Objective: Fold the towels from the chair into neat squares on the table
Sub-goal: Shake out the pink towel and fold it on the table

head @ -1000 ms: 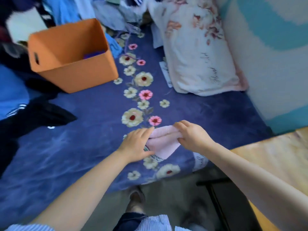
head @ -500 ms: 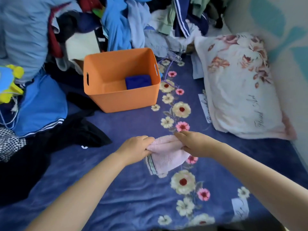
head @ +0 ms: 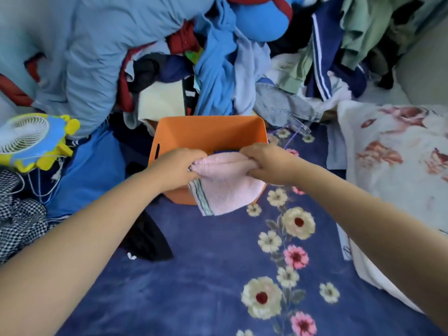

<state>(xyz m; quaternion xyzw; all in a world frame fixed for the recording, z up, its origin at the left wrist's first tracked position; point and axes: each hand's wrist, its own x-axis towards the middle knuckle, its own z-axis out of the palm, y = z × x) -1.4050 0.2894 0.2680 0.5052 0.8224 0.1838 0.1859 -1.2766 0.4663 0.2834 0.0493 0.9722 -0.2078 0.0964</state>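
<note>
Pink towel (head: 226,187), folded, held up at frame centre over near rim of orange bin (head: 208,132); lower half hangs free in front of bin wall, striped edge at lower left. Left hand (head: 175,169) closed on left end of top fold. Right hand (head: 265,163) closed on right end, fingers curled under. Dark blue cloth (head: 225,150) just visible inside bin behind towel. Floral blanket (head: 218,275) below; clothes heap (head: 218,57) across upper frame; pillow (head: 397,161) at right; small fan (head: 26,139) at left edge.

Risks, as judgement: grip at top fold only, so loose lower layers likely to fall open on release. Hanging corner may catch bin rim and undo square. Uneven release would skew fold.
</note>
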